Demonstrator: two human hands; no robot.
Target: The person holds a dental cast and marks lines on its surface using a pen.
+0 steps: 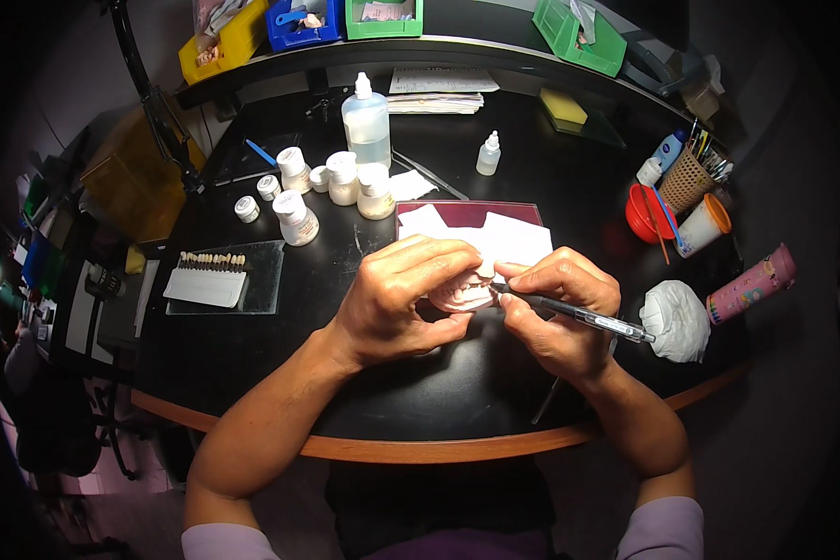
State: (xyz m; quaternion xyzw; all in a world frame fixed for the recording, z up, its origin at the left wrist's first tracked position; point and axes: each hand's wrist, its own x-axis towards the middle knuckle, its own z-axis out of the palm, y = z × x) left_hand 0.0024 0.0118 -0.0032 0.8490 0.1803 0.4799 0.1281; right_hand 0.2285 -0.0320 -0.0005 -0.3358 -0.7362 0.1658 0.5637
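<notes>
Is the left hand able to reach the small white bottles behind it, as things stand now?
Probably not at once: the left hand is wrapped around the pink dental model. The black table between it and the small white bottles looks bare, so the way itself seems free.

**Colours on the black bench**

The pale pink plaster dental cast (462, 295) sits over a dark maroon tray (467, 213) lined with white paper. The slim pen (579, 315) is black and clear. Small jars (296, 218) are white, the cup (642, 213) red, the bins (384, 18) yellow, blue and green.

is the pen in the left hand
No, the right hand holds the pen; the left hand grips the pink dental model.
</notes>
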